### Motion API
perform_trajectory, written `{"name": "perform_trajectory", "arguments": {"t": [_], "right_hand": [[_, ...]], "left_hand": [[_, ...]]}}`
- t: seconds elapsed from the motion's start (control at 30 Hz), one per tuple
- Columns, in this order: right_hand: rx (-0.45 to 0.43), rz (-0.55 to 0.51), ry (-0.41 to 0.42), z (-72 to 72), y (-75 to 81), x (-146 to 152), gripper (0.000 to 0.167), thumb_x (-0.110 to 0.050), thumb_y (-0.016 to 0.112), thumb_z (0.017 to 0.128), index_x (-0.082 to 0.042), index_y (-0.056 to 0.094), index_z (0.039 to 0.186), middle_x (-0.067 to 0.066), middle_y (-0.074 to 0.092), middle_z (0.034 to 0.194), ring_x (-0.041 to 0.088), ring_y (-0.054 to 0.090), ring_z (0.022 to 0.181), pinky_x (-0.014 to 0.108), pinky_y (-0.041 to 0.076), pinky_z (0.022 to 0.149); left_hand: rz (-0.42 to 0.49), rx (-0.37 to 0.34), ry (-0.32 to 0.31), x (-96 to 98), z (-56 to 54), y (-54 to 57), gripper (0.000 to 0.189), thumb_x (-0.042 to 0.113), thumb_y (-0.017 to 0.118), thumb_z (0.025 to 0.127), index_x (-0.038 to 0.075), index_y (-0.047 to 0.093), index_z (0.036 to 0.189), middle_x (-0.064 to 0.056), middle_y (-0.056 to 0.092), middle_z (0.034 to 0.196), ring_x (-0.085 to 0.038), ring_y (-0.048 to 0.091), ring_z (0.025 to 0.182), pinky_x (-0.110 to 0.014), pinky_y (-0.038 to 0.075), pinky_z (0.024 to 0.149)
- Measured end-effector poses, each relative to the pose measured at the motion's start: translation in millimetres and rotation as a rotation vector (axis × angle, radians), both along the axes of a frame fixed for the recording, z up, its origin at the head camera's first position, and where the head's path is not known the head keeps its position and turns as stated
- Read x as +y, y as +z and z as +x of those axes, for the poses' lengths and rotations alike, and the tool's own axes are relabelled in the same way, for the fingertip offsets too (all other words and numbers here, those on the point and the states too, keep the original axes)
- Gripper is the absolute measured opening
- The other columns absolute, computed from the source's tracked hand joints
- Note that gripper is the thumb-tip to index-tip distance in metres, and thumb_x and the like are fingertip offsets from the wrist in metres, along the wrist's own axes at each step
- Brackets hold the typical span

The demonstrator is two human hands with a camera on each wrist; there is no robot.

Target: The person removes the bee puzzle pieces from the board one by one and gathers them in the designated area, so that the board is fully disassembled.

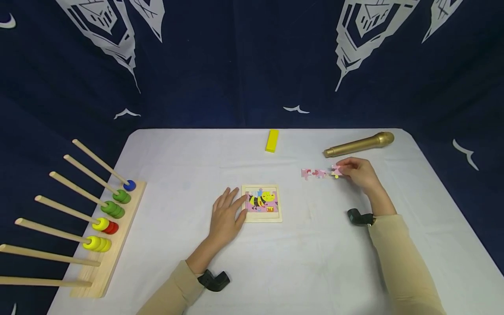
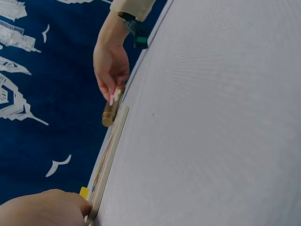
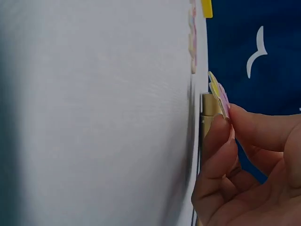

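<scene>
My right hand point(image 1: 359, 173) pinches a pink and yellow jigsaw piece point(image 3: 220, 95) between thumb and fingertips, raised over the table in the right wrist view. Just left of it in the head view, more pink puzzle pieces point(image 1: 315, 173) lie in a short row. My left hand point(image 1: 227, 217) lies with fingers spread, its fingertips at the left edge of a wooden puzzle frame point(image 1: 261, 220). Inside that frame is a bee picture point(image 1: 261, 201) in pink, yellow and black, with a pale blue patch near its top.
A gold microphone point(image 1: 358, 144) lies behind my right hand. A yellow block point(image 1: 272, 141) sits near the table's far edge. On the left stands a wooden bead rack point(image 1: 118, 245) with slanted pegs and coloured rings. A dark blue patterned cloth point(image 1: 236, 65) hangs behind the white table.
</scene>
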State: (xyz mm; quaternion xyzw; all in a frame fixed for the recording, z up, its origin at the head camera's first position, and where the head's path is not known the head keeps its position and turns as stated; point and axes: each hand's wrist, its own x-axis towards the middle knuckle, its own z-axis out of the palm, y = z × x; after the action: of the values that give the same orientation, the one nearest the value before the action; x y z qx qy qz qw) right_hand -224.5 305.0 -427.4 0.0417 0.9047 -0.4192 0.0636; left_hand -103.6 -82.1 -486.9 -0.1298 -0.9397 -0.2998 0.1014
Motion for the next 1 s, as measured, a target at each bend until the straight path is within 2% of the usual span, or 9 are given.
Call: {"name": "perform_trajectory", "arguments": {"t": [0.1,0.23,0.37,0.57,0.67,0.73,0.83,0.93,1.0], "right_hand": [[-0.013,0.031,0.024,-2.1,-2.8,-0.1,0.024,-0.008,0.058,0.095,0.004,0.064,0.115,-0.003,0.057,0.084,0.008,0.047,0.07,0.022,0.043,0.06],[-0.007,0.088,0.047,-2.6,-6.0,-3.1,0.022,-0.006,0.06,0.094,0.004,0.065,0.112,0.006,0.06,0.085,0.014,0.048,0.074,0.022,0.042,0.061],[0.031,0.154,0.053,-1.6,-7.4,-6.4,0.019,-0.004,0.061,0.092,0.004,0.067,0.108,0.016,0.065,0.092,0.017,0.052,0.077,0.022,0.044,0.063],[0.103,0.217,0.043,-0.2,-6.8,-7.8,0.019,-0.004,0.063,0.09,0.003,0.068,0.106,0.019,0.068,0.092,0.021,0.054,0.079,0.027,0.042,0.068],[0.13,0.212,0.011,2.1,-4.2,-10.0,0.019,-0.005,0.064,0.089,0.002,0.068,0.107,0.022,0.068,0.096,0.028,0.058,0.086,0.03,0.041,0.07],[0.155,0.199,-0.016,4.1,-2.0,-13.8,0.02,-0.006,0.064,0.09,0.002,0.068,0.108,0.023,0.068,0.1,0.028,0.059,0.089,0.029,0.041,0.07],[0.183,0.144,-0.044,7.5,1.1,-23.6,0.023,-0.006,0.062,0.091,0.002,0.067,0.112,0.023,0.067,0.104,0.019,0.061,0.085,0.024,0.044,0.067],[0.188,0.074,-0.054,12.3,3.7,-38.1,0.026,-0.006,0.06,0.092,0.001,0.066,0.117,0.02,0.064,0.103,0.008,0.056,0.077,0.018,0.045,0.062],[0.191,0.025,-0.045,15.4,5.0,-49.7,0.027,-0.005,0.06,0.092,0.001,0.065,0.118,0.018,0.063,0.103,0.007,0.055,0.076,0.015,0.046,0.061]], "left_hand": [[0.003,-0.001,0.002,0.4,0.0,0.1,0.039,0.019,0.064,0.092,0.009,0.063,0.13,-0.019,0.046,0.148,-0.039,0.03,0.144,-0.057,0.023,0.115],[0.015,0.0,-0.004,0.8,0.9,0.3,0.038,0.018,0.064,0.092,0.008,0.064,0.129,-0.02,0.047,0.147,-0.04,0.03,0.144,-0.058,0.023,0.115],[0.018,0.0,-0.007,0.8,1.3,0.1,0.038,0.017,0.064,0.092,0.007,0.064,0.129,-0.02,0.047,0.147,-0.04,0.03,0.144,-0.058,0.023,0.115],[0.018,0.0,-0.007,0.7,0.7,0.5,0.038,0.017,0.064,0.092,0.007,0.064,0.129,-0.02,0.047,0.147,-0.04,0.03,0.144,-0.058,0.023,0.115],[0.016,0.0,-0.007,0.8,0.4,0.5,0.038,0.017,0.064,0.092,0.007,0.064,0.129,-0.021,0.047,0.147,-0.04,0.031,0.144,-0.058,0.023,0.115],[0.015,-0.001,-0.007,0.7,0.5,0.7,0.038,0.017,0.064,0.092,0.007,0.063,0.129,-0.021,0.047,0.147,-0.04,0.03,0.144,-0.058,0.023,0.115],[0.014,-0.001,-0.004,0.2,0.9,1.5,0.039,0.017,0.065,0.092,0.007,0.063,0.129,-0.021,0.047,0.147,-0.04,0.03,0.144,-0.058,0.023,0.115],[0.013,0.0,-0.004,0.0,1.2,1.9,0.039,0.017,0.065,0.092,0.007,0.063,0.129,-0.021,0.046,0.147,-0.04,0.03,0.144,-0.058,0.023,0.114],[0.013,-0.001,-0.006,-0.1,1.1,2.0,0.039,0.017,0.065,0.092,0.007,0.063,0.129,-0.021,0.046,0.147,-0.04,0.03,0.144,-0.058,0.023,0.115]]}}
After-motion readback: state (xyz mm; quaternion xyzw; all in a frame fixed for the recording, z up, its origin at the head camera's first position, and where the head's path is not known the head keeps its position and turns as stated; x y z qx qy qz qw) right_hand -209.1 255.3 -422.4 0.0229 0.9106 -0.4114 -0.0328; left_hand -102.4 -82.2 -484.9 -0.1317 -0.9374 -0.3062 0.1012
